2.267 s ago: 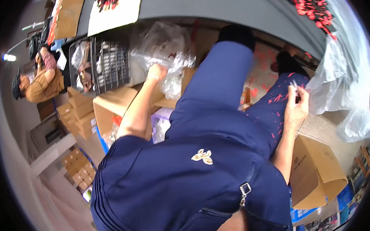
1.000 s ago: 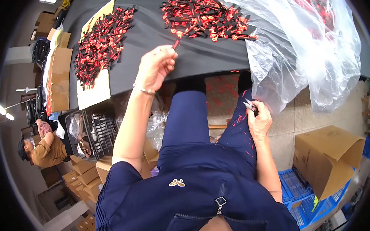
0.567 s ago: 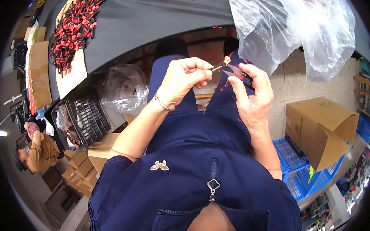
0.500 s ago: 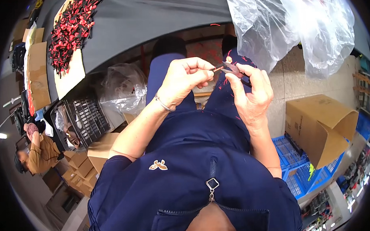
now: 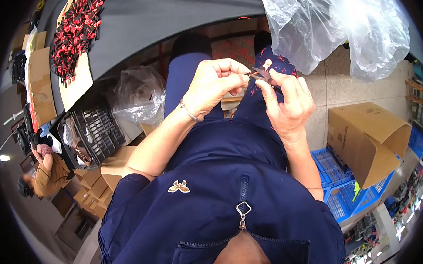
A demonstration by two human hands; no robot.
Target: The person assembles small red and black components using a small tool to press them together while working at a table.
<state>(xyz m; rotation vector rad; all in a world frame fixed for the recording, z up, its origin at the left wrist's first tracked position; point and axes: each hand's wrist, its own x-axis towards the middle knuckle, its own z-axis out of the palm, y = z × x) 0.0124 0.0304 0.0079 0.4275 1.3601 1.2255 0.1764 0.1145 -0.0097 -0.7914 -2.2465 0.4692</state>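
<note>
My left hand (image 5: 214, 85) pinches a small dark and reddish piece (image 5: 254, 73) between thumb and fingertips, over my lap. In my right hand (image 5: 290, 99) is a pair of dark thread snips (image 5: 264, 76), gripped between thumb and fingers. Their blades point left and meet the small piece at my left fingertips; whether they are cutting it is too small to tell. Red thread scraps (image 5: 284, 67) cling to the leg of my navy trousers below the right hand. At the far left, a heap of small black-and-red pieces (image 5: 75, 39) lies on a cardboard sheet (image 5: 81, 83).
A table with a dark cover (image 5: 170, 19) spans the far side. Clear plastic sheeting (image 5: 301, 31) hangs over its right part. At right, an opened cardboard box (image 5: 356, 136) rests on blue crates (image 5: 331, 169). A black crate (image 5: 99, 133) and a person (image 5: 52, 172) are at left.
The snips have moved slightly left and up, closer to my left fingertips. My left hand has shifted a little to the right, and the view has moved slightly.
</note>
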